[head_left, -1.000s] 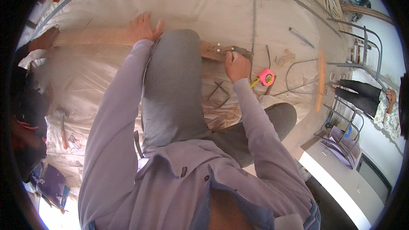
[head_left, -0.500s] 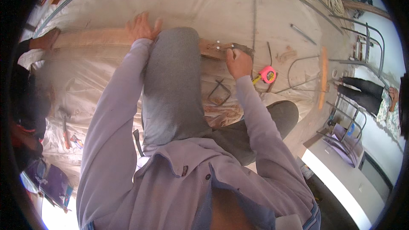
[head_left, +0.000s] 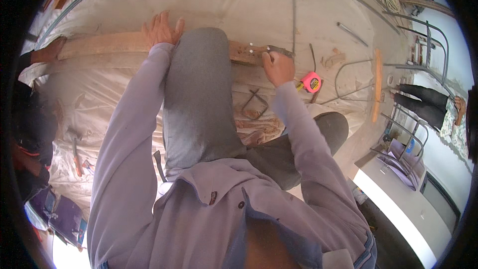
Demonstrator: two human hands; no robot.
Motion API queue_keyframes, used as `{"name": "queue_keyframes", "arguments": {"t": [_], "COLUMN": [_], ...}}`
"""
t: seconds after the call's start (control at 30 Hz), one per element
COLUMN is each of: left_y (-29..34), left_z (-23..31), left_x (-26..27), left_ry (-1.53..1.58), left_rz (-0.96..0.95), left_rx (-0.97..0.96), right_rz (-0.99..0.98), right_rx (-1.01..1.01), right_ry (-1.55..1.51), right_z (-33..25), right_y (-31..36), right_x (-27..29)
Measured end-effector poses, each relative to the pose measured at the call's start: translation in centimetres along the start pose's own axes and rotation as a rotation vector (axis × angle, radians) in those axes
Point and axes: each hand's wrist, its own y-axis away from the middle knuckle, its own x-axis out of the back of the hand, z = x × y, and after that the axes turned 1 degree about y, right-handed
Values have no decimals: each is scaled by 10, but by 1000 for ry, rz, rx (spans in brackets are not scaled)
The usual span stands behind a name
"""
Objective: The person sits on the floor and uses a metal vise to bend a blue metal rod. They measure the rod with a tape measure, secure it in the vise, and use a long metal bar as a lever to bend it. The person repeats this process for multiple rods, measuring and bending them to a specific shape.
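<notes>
A long wooden beam (head_left: 107, 45) lies across the floor sheet and passes under my raised knee. My left hand (head_left: 162, 31) rests on it left of the knee, fingers spread and holding nothing. Past the knee, several white spots (head_left: 251, 47) show on the beam near its dark, rough right end. My right hand (head_left: 279, 67) is closed in a fist at the near edge of that end; what it holds, if anything, is hidden. A pink tape measure (head_left: 311, 82) with a bit of yellow blade lies just right of this hand.
At the left, another person's hand or foot (head_left: 49, 51) touches the beam's far end. A bent metal rod (head_left: 255, 105), a metal tube (head_left: 352, 34) and an orange-brown board (head_left: 377, 84) lie about. Another person in dark trousers (head_left: 423, 100) is at the right, near metal chair frames (head_left: 440, 45).
My view has shifted slightly. Both hands keep nearly the same places on the beam, the left one spread and the right one closed.
</notes>
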Motion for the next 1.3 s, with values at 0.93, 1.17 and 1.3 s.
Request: {"name": "queue_keyframes", "arguments": {"t": [0.93,1.17,1.3], "left_y": [5,6,1], "left_z": [17,12,5], "left_x": [19,23,13], "left_ry": [10,97,64], "left_rz": [-50,-30,-34], "left_rx": [10,-51,-16], "right_rz": [90,0,-167], "right_rx": [-181,-89,20], "right_ry": [-43,-26,-3], "right_z": [-7,-7,-4], "right_y": [9,0,-21], "right_x": [-17,-12,23]}}
